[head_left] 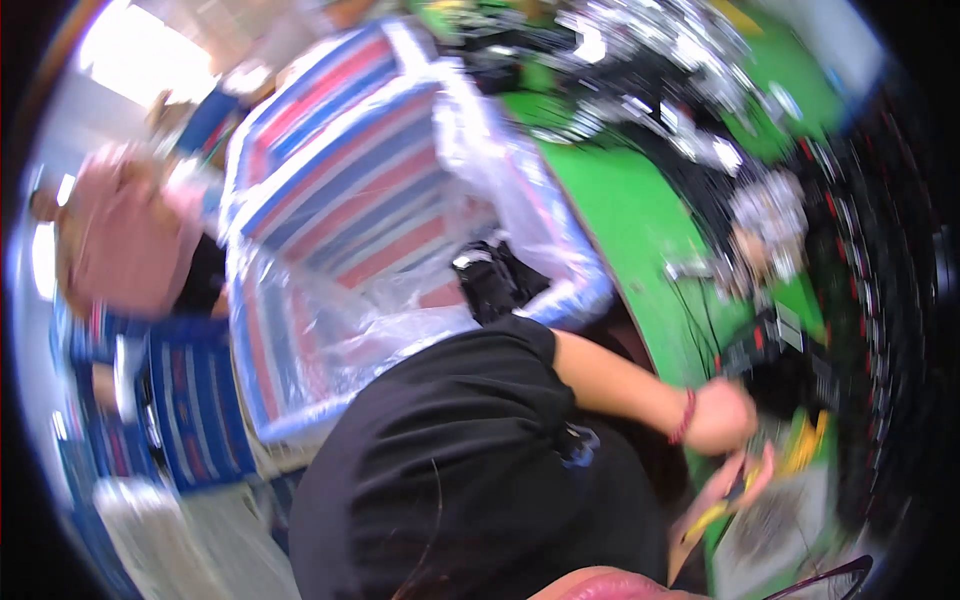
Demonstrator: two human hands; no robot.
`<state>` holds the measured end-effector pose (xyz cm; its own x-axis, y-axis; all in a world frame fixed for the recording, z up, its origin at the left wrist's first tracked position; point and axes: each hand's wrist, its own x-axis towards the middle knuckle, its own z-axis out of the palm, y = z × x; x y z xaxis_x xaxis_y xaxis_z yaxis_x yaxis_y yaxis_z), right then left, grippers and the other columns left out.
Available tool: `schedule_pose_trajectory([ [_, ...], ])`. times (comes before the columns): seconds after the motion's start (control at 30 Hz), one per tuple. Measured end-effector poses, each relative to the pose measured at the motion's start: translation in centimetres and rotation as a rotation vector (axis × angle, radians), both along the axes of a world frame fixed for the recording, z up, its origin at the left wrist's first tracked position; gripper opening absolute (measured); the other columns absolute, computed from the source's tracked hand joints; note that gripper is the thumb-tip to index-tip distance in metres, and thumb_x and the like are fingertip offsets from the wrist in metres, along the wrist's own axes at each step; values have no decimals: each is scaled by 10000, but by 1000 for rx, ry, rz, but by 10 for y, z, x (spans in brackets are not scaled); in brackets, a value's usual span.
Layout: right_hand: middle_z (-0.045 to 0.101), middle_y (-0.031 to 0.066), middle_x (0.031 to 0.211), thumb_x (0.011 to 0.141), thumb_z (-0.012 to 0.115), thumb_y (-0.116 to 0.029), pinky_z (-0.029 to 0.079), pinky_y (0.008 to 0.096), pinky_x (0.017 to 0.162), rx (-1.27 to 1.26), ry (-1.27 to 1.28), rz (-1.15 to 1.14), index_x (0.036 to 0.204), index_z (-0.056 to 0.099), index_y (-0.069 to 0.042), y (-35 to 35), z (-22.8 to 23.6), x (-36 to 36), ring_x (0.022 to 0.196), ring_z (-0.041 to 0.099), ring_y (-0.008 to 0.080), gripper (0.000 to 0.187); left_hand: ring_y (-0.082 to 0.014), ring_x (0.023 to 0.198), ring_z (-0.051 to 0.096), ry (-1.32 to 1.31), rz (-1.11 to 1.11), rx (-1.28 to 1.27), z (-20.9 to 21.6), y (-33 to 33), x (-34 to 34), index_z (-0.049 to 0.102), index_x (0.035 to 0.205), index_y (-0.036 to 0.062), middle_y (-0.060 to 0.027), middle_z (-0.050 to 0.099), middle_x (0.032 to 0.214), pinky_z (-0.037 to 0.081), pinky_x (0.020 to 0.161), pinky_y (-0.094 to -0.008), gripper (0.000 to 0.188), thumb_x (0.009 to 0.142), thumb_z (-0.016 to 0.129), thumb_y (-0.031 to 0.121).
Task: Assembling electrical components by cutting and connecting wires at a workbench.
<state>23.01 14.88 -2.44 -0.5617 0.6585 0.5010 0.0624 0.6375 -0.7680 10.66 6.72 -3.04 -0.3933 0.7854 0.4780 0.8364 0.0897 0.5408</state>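
Observation:
My left hand [722, 416], with a red bracelet at the wrist, is stretched out over the green worktable with its fingers curled in. Whatever it holds, if anything, is hidden behind the blurred back of the hand. Just below it, my right hand [745, 480] grips a yellow-and-black hand tool [708, 520]; its exact kind is blurred. Past the fingers lies another yellow object [803, 445], also smeared. A dark device with a light label [787, 328] sits on the table beyond my left hand.
A large striped crate [345, 215] lined with clear plastic stands left of the green worktable [625, 205], with black items [490, 280] inside. Bundled cables and shiny parts [660, 60] crowd the table's far end. A person in pink [130, 235] is at the left.

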Motion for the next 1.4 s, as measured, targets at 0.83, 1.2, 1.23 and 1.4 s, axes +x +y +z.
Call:
schedule_pose_trajectory([
  [0.83,532,-3,660,705,705,-51,397,348,609,226,-356,219,1076,642,-112,42,4,10,691,530,207,381,-275,743,603,-53,-216,-79,14,18,-13,615,771,41,-75,612,793,494,660,-370,120,701,711,26],
  [1.2,478,37,649,641,729,10,386,354,598,122,-261,56,1123,628,-97,26,-11,7,651,481,232,504,-265,780,613,5,-250,-94,7,22,-13,618,805,45,-67,636,844,509,646,-345,163,674,707,4],
  [1.23,477,37,650,633,732,19,389,354,601,122,-259,56,1124,627,-95,26,-12,7,652,481,233,515,-265,780,613,3,-249,-94,7,21,-14,618,805,45,-67,636,844,509,646,-345,163,674,707,4],
  [1.4,487,36,655,622,745,13,392,355,599,112,-254,49,1129,627,-101,26,-12,9,653,483,231,532,-259,757,603,29,-225,-173,11,16,-13,624,791,60,-65,609,800,505,628,-341,151,675,708,11],
])
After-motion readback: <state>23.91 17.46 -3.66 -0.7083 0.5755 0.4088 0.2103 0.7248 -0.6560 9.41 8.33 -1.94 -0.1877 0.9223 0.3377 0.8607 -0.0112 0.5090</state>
